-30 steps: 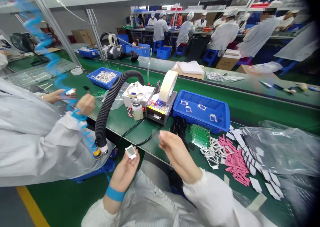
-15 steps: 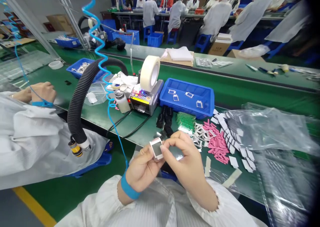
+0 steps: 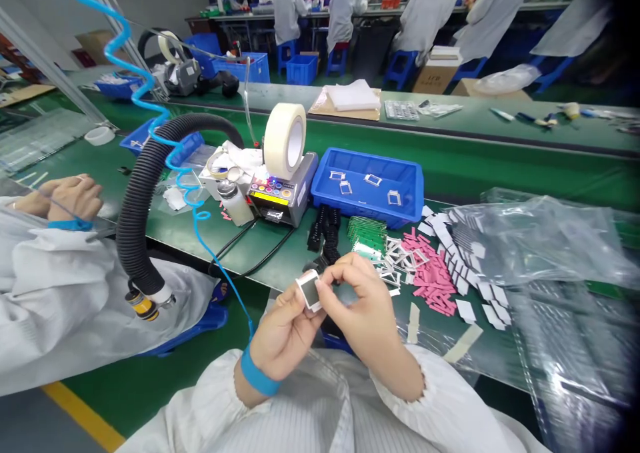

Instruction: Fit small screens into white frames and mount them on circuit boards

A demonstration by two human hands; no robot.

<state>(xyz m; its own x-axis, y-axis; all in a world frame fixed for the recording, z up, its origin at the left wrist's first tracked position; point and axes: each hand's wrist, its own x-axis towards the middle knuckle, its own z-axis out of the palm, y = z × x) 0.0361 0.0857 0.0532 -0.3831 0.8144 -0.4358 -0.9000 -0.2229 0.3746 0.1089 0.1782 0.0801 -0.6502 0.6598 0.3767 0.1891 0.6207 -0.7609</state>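
Note:
My left hand point(image 3: 285, 338) is closed around a small white plastic frame point(image 3: 301, 281) with a dark grey flat panel point(image 3: 311, 293) in it, held tilted above the bench's front edge. My right hand point(image 3: 363, 306) is closed too, with thumb and index finger pinching at the frame's right edge. Whether a thin film is also between those fingertips, I cannot tell. Just beyond my right hand lie loose white frames point(image 3: 396, 261), a stack of green circuit boards point(image 3: 367, 233) and a heap of pink strips point(image 3: 434, 276).
A blue tray point(image 3: 370, 206) holds several white frames. Left of it stands a tape dispenser point(image 3: 283, 196) with a large roll, beside a bottle point(image 3: 235, 203). A black hose point(image 3: 135, 206) arches near a co-worker's hands point(image 3: 75, 200). White pieces point(image 3: 465, 310) and plastic sheets point(image 3: 565, 240) lie right.
The camera view has shifted a little. My hands stay together at the white frame, which is turned slightly. The co-worker's hands have moved slightly.

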